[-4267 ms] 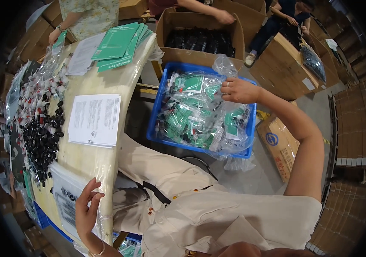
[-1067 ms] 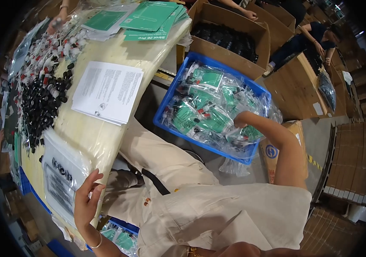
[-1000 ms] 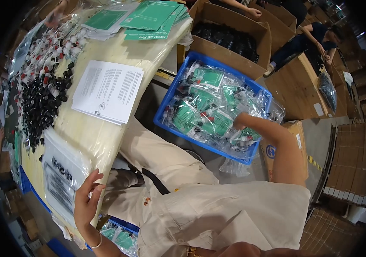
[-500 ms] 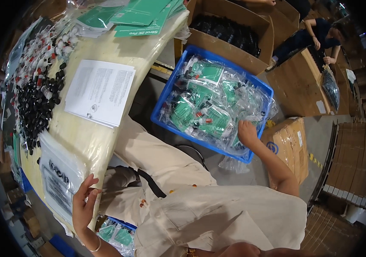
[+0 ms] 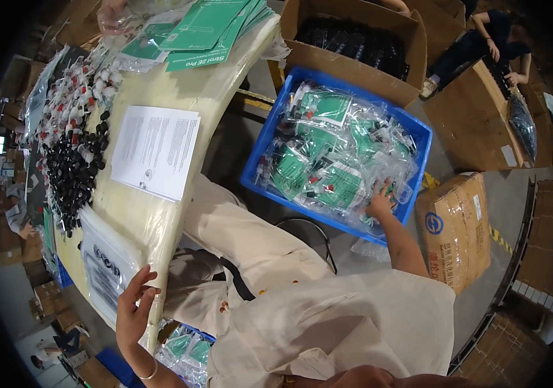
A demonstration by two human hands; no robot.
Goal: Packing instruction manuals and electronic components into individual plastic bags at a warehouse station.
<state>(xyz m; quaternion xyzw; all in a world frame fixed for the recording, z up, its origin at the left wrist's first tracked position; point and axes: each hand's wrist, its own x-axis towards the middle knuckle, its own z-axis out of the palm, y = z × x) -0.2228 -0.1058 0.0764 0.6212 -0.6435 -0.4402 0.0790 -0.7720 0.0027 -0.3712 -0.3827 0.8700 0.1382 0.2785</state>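
My right hand (image 5: 380, 202) rests on clear plastic packets at the right end of a blue bin (image 5: 308, 212), its fingers spread. Green leaflets and small black, red and white parts show through the filled packets (image 5: 318, 145). Over the table's near edge, my left hand (image 5: 135, 304) holds nothing and its fingers are apart. It is closest to a stack of clear bags with dark print (image 5: 109, 265). Beyond that stack, a pile of white printed sheets (image 5: 155, 152) lies on the table (image 5: 189, 87).
Black caps (image 5: 73, 171) and red-and-white parts (image 5: 76, 97) cover the table's left side. Green leaflets (image 5: 208, 29) lie at its far end. A carton of black items (image 5: 354, 48) adjoins the bin; a taped carton (image 5: 454, 233) stands right. Other people work nearby.
My right hand's fingers have gone from curled together to spread out over the packets. My left hand stays by the table edge. Another person's hand now shows at the table's far end.
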